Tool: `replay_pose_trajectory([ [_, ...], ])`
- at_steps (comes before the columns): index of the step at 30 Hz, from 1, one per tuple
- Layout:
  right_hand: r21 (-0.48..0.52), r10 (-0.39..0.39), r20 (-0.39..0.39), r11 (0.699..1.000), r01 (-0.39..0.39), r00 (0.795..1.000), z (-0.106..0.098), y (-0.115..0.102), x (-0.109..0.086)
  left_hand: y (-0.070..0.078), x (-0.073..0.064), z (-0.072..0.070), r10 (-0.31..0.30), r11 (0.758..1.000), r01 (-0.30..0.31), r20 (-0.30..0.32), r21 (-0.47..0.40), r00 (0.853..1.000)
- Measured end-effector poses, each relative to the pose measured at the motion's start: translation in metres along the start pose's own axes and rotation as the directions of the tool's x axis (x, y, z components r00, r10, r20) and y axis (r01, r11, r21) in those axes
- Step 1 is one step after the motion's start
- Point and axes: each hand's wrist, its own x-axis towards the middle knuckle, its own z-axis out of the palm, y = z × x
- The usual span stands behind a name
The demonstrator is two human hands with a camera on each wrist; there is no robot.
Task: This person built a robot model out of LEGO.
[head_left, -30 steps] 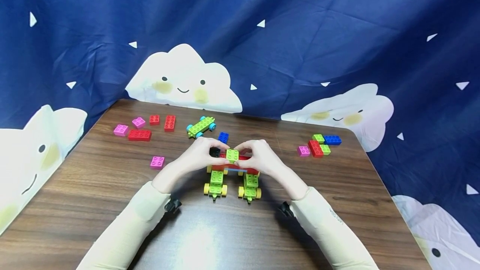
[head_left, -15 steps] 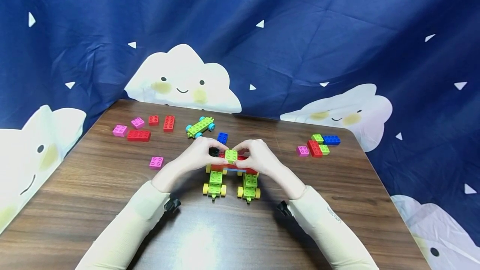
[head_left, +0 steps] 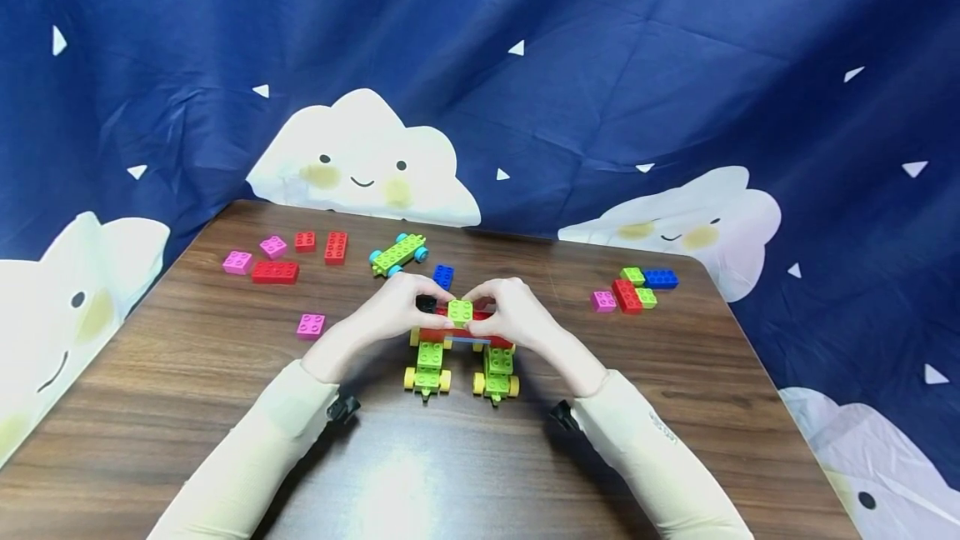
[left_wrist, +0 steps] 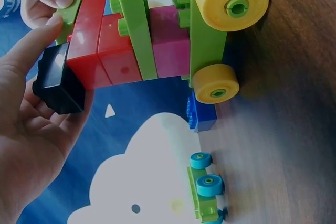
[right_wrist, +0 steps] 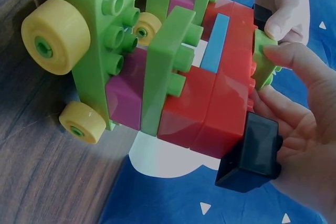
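Observation:
My left hand [head_left: 397, 307] and right hand [head_left: 512, 312] both pinch a lime green toy brick [head_left: 461, 312] from its two sides. It sits on top of stacked red bricks [right_wrist: 226, 77] that span two green wheeled bases. One wheeled base [head_left: 428, 369] stands on the left, the other [head_left: 497, 375] on the right, both with yellow wheels. Pink bricks [left_wrist: 170, 43] and upright-standing green layers show beneath the red ones in the wrist views. A black brick [left_wrist: 62, 80] juts out at the left end and another black brick [right_wrist: 249, 153] at the right end, close to my fingers.
Behind the build are a blue brick [head_left: 443, 276] and a green wheeled base with blue wheels [head_left: 399, 255]. Red bricks [head_left: 275, 272] and pink bricks [head_left: 311, 326] lie leftward. A small cluster with a red brick [head_left: 627, 296] and blue brick [head_left: 661, 278] lies at right.

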Motion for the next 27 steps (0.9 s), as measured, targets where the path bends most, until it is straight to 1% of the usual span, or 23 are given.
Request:
replay_pose_trajectory([
  [5, -0.016, -0.003, 0.0, 1.0, 0.003, 1.0, -0.0001, -0.0012, 0.0007, 0.0003, 0.0, -0.0011, 0.019, 1.0, -0.019, 0.002, 0.024, 1.0],
  [12, -0.011, 0.009, 0.009, 1.0, -0.009, 1.0, -0.0005, -0.0021, 0.0018, 0.0005, 0.0016, -0.0008, 0.016, 0.999, -0.016, 0.018, 0.04, 1.0],
  [20, -0.019, 0.0, 0.011, 1.0, 0.0, 1.0, -0.0012, -0.0021, 0.0012, 0.0007, 0.0038, -0.0002, 0.023, 0.997, -0.026, 0.034, 0.07, 0.999],
  [23, -0.028, -0.004, 0.009, 1.0, 0.005, 1.0, -0.001, -0.0017, 0.0015, 0.0011, 0.0038, -0.0003, 0.014, 0.998, -0.017, 0.04, 0.066, 0.999],
  [27, -0.025, -0.012, 0.005, 1.0, 0.012, 1.0, 0.0005, -0.001, 0.0027, 0.0025, 0.0026, -0.0014, -0.02, 1.0, 0.019, 0.052, 0.024, 0.998],
])
